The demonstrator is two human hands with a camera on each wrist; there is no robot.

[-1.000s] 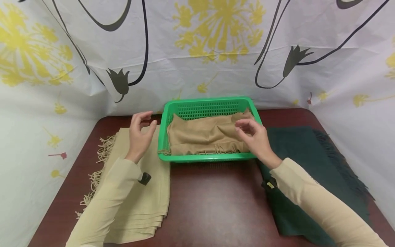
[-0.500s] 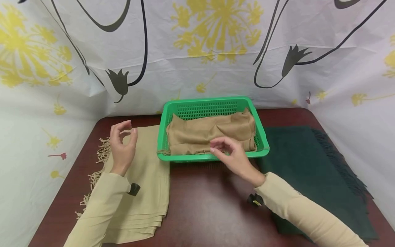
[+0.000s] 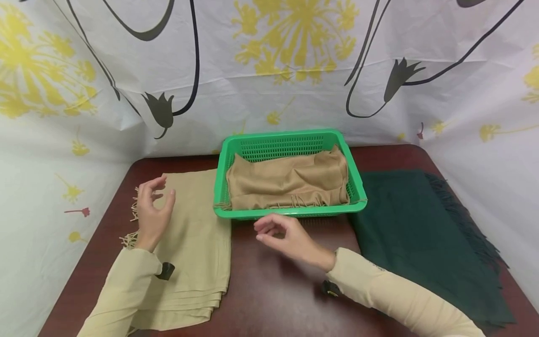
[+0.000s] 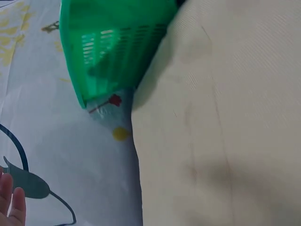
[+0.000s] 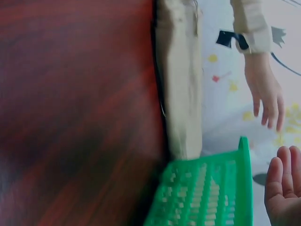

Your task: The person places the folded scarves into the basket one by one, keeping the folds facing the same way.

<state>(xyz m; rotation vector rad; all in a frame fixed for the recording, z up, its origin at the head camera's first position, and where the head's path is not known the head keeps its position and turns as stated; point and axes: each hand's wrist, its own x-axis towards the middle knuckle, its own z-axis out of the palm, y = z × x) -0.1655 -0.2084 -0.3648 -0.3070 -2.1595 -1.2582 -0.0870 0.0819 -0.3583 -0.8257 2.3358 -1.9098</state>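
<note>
Above the folded cream scarf (image 3: pixel 198 243) on the left side of the table hovers my left hand (image 3: pixel 155 213), its fingers loosely bent and holding nothing. My right hand (image 3: pixel 290 236) is in the air just in front of the green basket (image 3: pixel 290 215), also loosely bent with nothing in it. Inside the basket lies a folded tan scarf (image 3: pixel 286 180) with fringe along its front. The left wrist view has the cream scarf close up, the basket (image 4: pixel 113 52) and a few fingertips (image 4: pixel 18 205). In the right wrist view, both hands and the basket's side (image 5: pixel 202 188) appear.
A folded dark green scarf (image 3: pixel 421 238) with fringe lies on the right of the dark red table (image 3: pixel 273 299). A white patterned cloth (image 3: pixel 269 93) hangs behind the basket and along both sides.
My right hand has moved left and toward me, from over the basket's right side to in front of it. My left hand has drifted left and nearer, away from the basket.
</note>
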